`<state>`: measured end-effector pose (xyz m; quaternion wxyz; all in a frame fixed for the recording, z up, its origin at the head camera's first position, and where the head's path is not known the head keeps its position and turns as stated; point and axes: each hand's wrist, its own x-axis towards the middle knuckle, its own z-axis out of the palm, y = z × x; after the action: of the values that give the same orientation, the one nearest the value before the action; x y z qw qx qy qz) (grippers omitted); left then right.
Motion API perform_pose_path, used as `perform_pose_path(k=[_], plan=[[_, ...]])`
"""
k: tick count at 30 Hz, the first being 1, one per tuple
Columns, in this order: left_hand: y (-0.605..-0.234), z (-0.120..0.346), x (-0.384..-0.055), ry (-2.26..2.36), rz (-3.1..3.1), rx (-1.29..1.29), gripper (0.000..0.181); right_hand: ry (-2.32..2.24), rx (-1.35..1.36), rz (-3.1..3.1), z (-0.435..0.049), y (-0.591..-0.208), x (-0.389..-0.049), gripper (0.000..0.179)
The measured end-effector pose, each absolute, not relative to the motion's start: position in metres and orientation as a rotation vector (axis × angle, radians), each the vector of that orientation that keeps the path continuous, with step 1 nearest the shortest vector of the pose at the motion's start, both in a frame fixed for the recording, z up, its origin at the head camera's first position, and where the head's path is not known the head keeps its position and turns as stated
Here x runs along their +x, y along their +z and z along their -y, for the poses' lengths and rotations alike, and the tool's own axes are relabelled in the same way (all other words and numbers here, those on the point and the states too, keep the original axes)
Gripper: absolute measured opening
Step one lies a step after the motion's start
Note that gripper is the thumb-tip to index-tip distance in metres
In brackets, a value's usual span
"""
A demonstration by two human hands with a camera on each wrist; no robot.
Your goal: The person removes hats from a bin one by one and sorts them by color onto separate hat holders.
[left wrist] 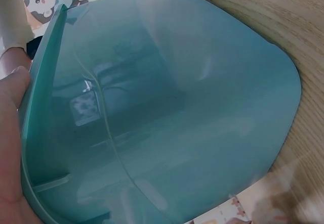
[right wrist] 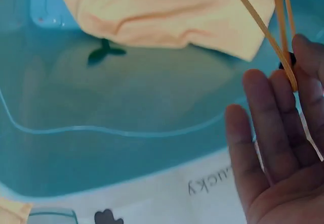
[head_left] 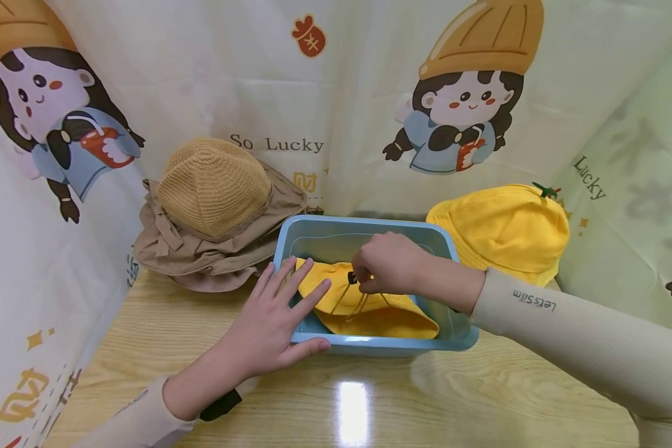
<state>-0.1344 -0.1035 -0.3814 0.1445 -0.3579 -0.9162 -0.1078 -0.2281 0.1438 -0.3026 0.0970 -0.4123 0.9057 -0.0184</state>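
Note:
A yellow fabric hat (head_left: 400, 318) lies inside a blue plastic bin (head_left: 369, 341). My right hand (head_left: 394, 264) is over the bin, pinching the hat's chin cord (right wrist: 260, 24) at its black cord stopper (head_left: 352, 278). The cord is pulled up from the hat, as the right wrist view also shows. Fingers spread and straight, my left hand (head_left: 274, 320) lies across the bin's left front corner, fingertips at the hat's left edge. In the left wrist view, that hand is only partly visible beside the bin's rim (left wrist: 48, 77).
Left of the bin, a tan knitted hat (head_left: 215, 186) sits on a brown brimmed hat (head_left: 201, 264). A second yellow hat (head_left: 506, 230) with a green sprout stands behind the bin's right side. The wooden table (head_left: 291, 404) meets a printed cloth (head_left: 358, 93) at the back.

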Motion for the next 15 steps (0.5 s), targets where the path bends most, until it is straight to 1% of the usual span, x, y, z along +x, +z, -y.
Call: perform_pose_path(k=[7, 15], plan=[[-0.382, 0.103, -0.134, -0.325, 2.640, -1.027, 0.082, -0.275, -1.292, -2.829, -0.157, -0.283, -0.227, 0.023], [-0.380, 0.103, -0.134, -0.334, 2.669, -1.028, 0.084, -0.386, -1.267, -2.897, -0.167, -0.261, -0.224, 0.022]])
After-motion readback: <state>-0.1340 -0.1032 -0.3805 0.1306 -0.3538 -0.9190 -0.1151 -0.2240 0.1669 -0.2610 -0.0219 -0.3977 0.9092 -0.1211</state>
